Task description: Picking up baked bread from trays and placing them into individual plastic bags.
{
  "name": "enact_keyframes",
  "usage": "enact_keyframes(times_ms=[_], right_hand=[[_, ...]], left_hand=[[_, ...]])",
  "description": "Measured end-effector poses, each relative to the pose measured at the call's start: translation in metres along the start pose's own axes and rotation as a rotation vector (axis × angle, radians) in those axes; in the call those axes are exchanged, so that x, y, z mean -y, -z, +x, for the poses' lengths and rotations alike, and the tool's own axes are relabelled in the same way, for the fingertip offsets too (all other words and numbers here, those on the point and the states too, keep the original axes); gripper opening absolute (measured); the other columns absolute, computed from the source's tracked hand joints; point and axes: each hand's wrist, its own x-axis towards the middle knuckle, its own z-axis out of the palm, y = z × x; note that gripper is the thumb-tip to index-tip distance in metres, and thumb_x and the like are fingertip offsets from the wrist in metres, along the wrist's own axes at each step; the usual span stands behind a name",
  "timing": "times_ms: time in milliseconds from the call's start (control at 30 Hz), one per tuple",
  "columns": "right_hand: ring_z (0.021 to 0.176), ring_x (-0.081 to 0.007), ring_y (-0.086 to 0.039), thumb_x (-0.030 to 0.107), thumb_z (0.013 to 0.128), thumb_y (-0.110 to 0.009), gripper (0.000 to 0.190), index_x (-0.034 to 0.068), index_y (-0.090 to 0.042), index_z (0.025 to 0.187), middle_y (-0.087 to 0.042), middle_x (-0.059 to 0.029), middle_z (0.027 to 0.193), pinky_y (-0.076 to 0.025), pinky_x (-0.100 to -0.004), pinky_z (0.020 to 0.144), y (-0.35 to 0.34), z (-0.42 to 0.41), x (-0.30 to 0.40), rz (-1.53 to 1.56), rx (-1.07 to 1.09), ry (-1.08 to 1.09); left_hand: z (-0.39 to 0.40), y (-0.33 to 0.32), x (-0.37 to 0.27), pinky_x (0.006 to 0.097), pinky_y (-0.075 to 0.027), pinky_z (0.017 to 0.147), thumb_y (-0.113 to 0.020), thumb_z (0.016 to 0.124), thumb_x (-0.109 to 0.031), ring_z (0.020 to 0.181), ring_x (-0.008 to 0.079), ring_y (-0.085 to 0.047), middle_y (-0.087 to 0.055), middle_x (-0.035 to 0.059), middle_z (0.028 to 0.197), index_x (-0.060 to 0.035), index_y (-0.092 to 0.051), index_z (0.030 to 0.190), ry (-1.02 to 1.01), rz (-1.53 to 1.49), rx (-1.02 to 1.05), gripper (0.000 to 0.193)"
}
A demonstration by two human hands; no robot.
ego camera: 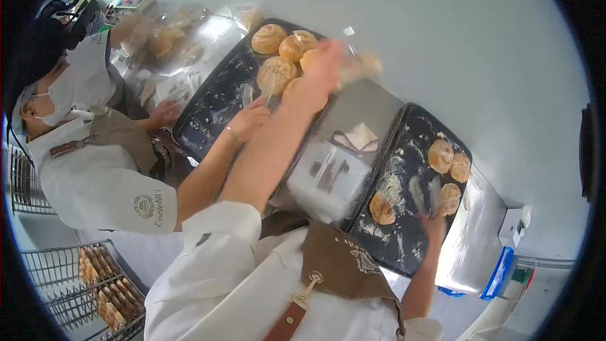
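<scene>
My left hand [326,64] reaches far forward past the rear black baking tray, blurred by motion. It grips a clear plastic bag with a tan bun [367,67] inside, blurred too. Below that arm, round golden buns [269,39] sit on the rear tray [213,104]. My right hand [433,225] holds tongs [426,192] low over the right black tray [409,253], their two pale arms apart. A golden bun [450,199] lies just right of the tongs. Two more buns [441,156] sit farther back; a cut-looking bun [382,208] lies left.
Between the trays stand a stack of printed plastic bags [329,177] and a folded cloth [357,137]. To my left a co-worker's hand [251,118] holds tongs [269,86] over the rear tray. Bagged bread [165,40] lies beyond; a wire rack [71,270] holds loaves at lower left.
</scene>
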Motion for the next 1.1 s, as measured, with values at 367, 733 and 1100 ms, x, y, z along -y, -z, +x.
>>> enact_keyframes(times_ms=[367,733,1100], right_hand=[[0.088,-0.0214,-0.062,0.013,0.062,-0.083,0.087,-0.002,-0.038,0.135,-0.063,-0.0136,0.105,-0.049,-0.0324,0.068,-0.027,-0.092,-0.036,0.354,-0.081,-0.394],[0.108,-0.0315,-0.056,0.03,0.051,-0.088,0.112,0.02,-0.025,0.143,-0.055,-0.0133,0.119,-0.048,-0.0441,0.086,-0.047,-0.122,-0.021,-0.081,0.217,-0.166],[0.106,-0.0321,-0.057,0.038,0.055,-0.085,0.108,0.021,-0.025,0.143,-0.053,-0.0117,0.12,-0.05,-0.0434,0.084,-0.048,-0.042,-0.013,-0.116,0.229,0.043]], left_hand=[[0.008,0.341,-0.035,0.039,-0.048,0.059,-0.052,0.091,-0.042,0.074,0.0206,-0.059,-0.06,0.0063,0.085,-0.0147,-0.053,0.111,0.254,0.379,-0.915,0.034],[0.054,0.412,-0.041,0.0383,-0.038,0.089,-0.06,0.082,-0.018,0.116,0.0199,-0.043,-0.048,0.0089,0.124,-0.0141,-0.05,0.124,0.337,0.214,-0.81,0.044],[-0.015,0.024,-0.071,0.0326,-0.04,0.097,-0.058,0.088,-0.011,0.113,0.0191,-0.051,-0.056,0.0088,0.118,-0.0045,-0.054,0.119,-0.155,0.947,0.176,0.031]])
